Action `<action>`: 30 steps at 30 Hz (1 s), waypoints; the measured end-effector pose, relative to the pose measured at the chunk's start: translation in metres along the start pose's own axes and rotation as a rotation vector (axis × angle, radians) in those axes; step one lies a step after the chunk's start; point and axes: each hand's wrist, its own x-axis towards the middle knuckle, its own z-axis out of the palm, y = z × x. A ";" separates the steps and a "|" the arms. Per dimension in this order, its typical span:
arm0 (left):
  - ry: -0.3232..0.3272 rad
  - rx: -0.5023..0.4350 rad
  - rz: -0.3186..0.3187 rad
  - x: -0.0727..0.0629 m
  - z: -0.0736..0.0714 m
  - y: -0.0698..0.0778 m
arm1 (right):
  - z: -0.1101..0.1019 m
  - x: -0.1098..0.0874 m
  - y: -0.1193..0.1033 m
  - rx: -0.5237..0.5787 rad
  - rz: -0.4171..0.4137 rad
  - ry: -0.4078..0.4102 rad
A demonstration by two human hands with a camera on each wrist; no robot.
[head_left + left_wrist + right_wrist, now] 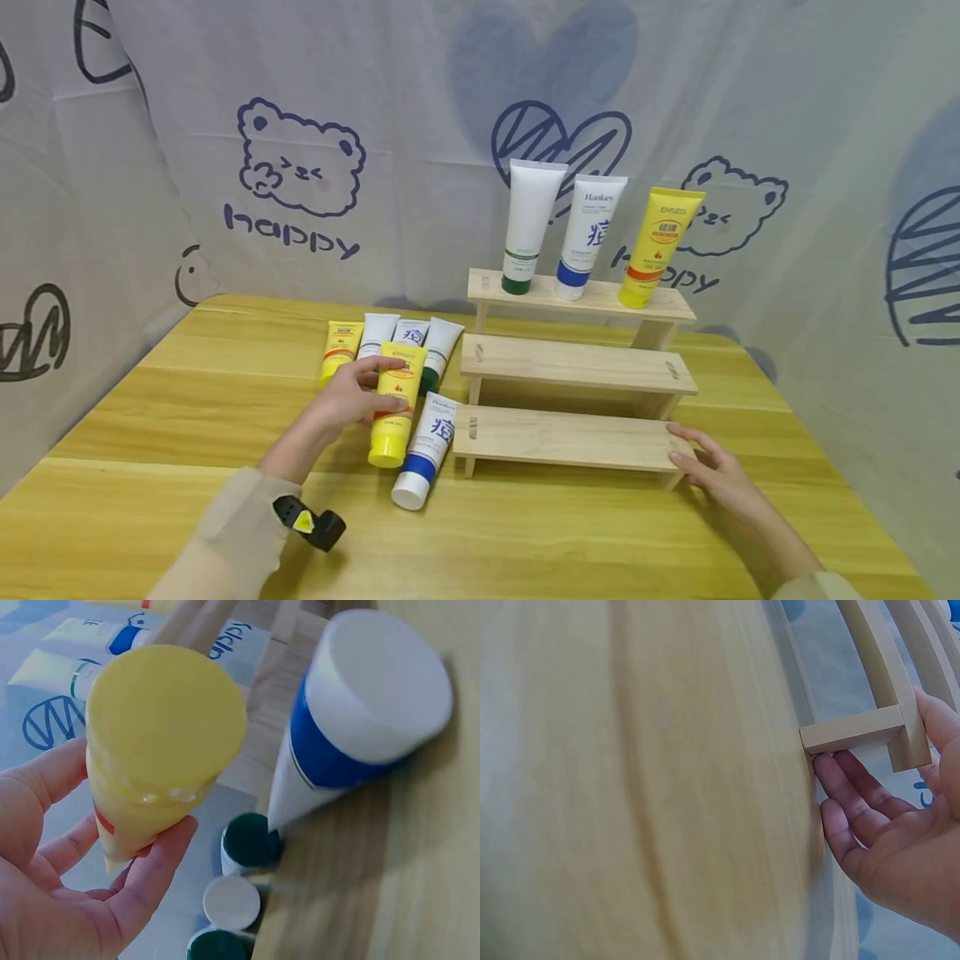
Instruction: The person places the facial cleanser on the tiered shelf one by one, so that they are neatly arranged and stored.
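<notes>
My left hand (351,398) grips a yellow squeeze tube (392,427) with its thumb and fingers, cap end down and tilted. In the left wrist view the round yellow cap (166,720) faces the camera. Right beside it, a white tube with a blue band (429,446) lies on the table, close to a three-step wooden stand (562,437). At the right end of the lowest step, my right hand (716,472) holds the stand. The right wrist view shows its fingertips (832,769) against the stand's leg (855,729) and its thumb at the step.
Behind my left hand lie a yellow tube (342,340) and several white tubes (375,335) in a row. On the top step stand a green-capped white tube (532,208), a blue-banded white tube (588,237) and a yellow tube (660,242). A printed curtain (420,192) hangs behind.
</notes>
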 end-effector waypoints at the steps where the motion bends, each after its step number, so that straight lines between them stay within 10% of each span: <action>1: 0.005 -0.014 0.001 0.001 0.001 0.002 | 0.000 0.000 0.000 -0.002 0.001 0.004; 13: 0.086 -0.188 0.102 0.003 0.019 0.030 | 0.000 -0.001 -0.001 -0.010 0.000 0.009; 30: -0.024 -0.397 0.200 0.009 0.071 0.070 | -0.001 -0.001 0.002 -0.010 -0.032 0.005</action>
